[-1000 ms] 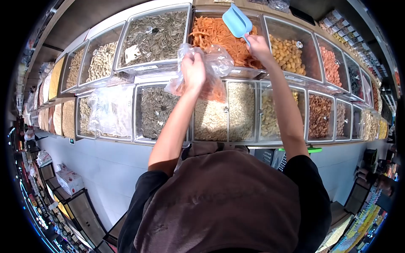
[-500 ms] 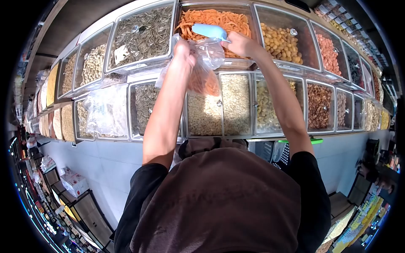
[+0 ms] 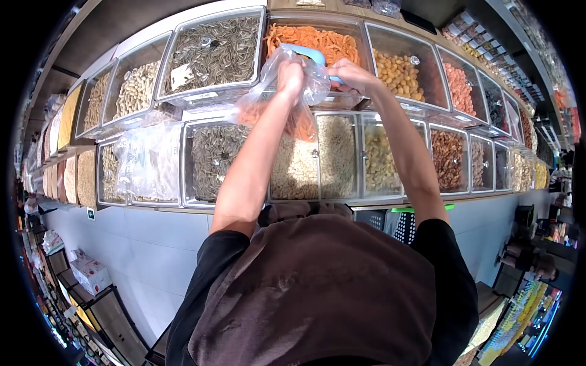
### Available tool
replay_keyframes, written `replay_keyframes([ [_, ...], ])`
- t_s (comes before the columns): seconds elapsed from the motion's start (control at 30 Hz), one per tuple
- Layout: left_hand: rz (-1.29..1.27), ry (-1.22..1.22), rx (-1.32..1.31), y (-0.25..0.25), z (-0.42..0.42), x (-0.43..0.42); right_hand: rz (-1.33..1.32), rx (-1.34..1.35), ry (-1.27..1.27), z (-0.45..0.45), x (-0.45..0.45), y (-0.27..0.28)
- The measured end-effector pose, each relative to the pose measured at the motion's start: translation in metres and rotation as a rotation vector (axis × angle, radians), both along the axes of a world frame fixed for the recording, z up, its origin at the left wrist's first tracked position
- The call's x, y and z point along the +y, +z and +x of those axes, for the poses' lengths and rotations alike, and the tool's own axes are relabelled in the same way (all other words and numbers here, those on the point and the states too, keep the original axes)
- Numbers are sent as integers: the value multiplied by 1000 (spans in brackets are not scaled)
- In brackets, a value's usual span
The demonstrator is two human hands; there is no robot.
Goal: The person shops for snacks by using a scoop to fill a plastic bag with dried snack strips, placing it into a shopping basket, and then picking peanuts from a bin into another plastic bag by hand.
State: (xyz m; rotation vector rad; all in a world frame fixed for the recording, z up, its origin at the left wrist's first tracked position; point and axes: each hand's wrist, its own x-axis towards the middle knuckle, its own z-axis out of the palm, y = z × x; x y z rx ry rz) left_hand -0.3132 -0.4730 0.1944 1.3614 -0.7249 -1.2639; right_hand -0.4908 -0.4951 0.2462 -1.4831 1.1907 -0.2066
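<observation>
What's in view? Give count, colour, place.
Scoop: one, light blue, right hand
Plastic bag: one, clear, left hand
Orange strips: many, orange, upper centre and bag
Striped seeds: two binfuls, grey, left
Pale seeds: many, cream, lower centre
Peanuts: many, tan, upper left
Yellow pieces: many, yellow, upper right
Plastic sheet: one, whitish, lower left
Bins: two rows, clear, across view
Box: one, white and red, left
Far goods: too small to tell
Sleeves: two, black, below bins
Left hand: one, on bag
Right hand: one, on scoop
</observation>
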Motion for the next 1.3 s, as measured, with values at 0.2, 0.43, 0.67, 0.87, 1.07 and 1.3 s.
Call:
replay_keyframes([
  [0.2, -187, -54, -370, -8, -2, 2, 108, -64, -160, -6, -4, -18],
  [0.43, -326, 21, -20, 8, 1, 32, 416, -416, -136, -19, -12, -25],
  [0.67, -339, -116, 480, 35, 69, 154, 664, -787, -148, -39, -28, -52],
  [0.87, -263, 146, 612, 35, 107, 222, 650, -814, -191, -41, -28, -49],
  [1.07, -397, 18, 588, 22, 114, 246, 532, -800, -228, -45, -12, -13],
  [1.3, -324, -19, 561, 37, 93, 245, 475, -841, -213, -47, 11, 31],
])
